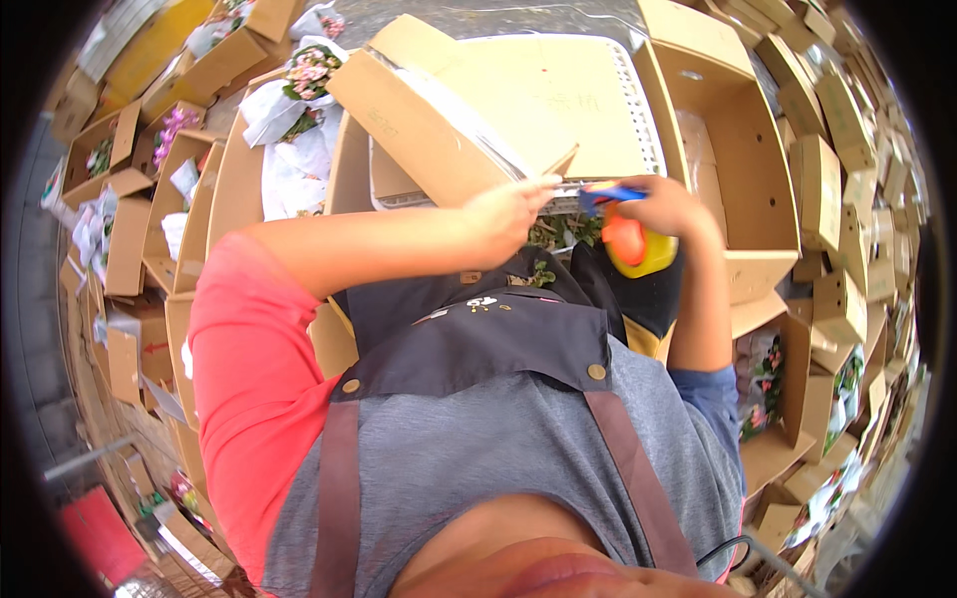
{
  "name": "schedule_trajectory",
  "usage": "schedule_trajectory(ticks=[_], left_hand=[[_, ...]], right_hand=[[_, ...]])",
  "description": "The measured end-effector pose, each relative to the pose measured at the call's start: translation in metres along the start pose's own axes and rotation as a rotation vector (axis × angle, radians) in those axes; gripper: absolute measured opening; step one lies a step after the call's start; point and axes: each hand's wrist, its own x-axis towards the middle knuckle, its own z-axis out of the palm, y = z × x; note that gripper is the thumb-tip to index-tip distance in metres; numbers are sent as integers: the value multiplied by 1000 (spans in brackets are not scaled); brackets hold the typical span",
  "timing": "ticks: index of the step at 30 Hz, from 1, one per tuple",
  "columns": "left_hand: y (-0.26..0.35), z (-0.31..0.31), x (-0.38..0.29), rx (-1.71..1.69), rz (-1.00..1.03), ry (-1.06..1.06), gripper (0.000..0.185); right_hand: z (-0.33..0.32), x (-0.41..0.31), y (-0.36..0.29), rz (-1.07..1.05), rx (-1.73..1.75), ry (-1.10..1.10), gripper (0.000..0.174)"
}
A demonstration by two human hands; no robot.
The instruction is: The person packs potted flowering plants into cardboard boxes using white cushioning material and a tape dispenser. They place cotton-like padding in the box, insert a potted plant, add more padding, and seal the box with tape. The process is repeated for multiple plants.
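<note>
My right hand (658,208) is closed on the blue handle of a tape dispenser (613,196) with an orange hub and a yellow roll below it. My left hand (516,213) has its fingertips together just left of the dispenser, beside a thin brown cardboard flap (564,160); what lies between them is unclear. Beyond the left forearm, a long cardboard carton (419,123) lies slanted over a white perforated crate (644,105) topped with a cardboard sheet (553,82). Green leaves (557,230) show below the hands, against the dark apron (486,336).
An open cardboard box (748,157) stands at right. At left, pink flowers (310,73) in white wrapping rise from another box (243,176). Many cartons, several holding wrapped plants, crowd both sides. Grey ground (516,19) shows beyond the crate.
</note>
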Motion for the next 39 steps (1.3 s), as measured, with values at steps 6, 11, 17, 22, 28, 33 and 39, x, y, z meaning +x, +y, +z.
schedule_trajectory(ticks=[6,11,17,22,28,33,39], left_hand=[[32,48,-3,-580,-382,1044,67],[21,123,-33,-2457,-1062,1841,83],[-3,155,-44,-2491,-946,1673,69],[-24,144,-67,-1831,-1191,1466,50],[-21,54,-60,-2160,-464,1375,48],[-18,41,-49,-2376,-456,1645,41],[-36,61,-56,-1981,-789,1570,33]], right_hand=[[-17,65,43,-326,1440,374,53],[55,111,-12,-565,2035,21,62],[90,60,-32,-327,1870,-366,54],[44,21,-50,-632,1057,91,51],[32,-5,-76,-607,344,566,48],[43,-6,-73,-608,247,666,54],[21,-15,-86,-736,176,744,64]])
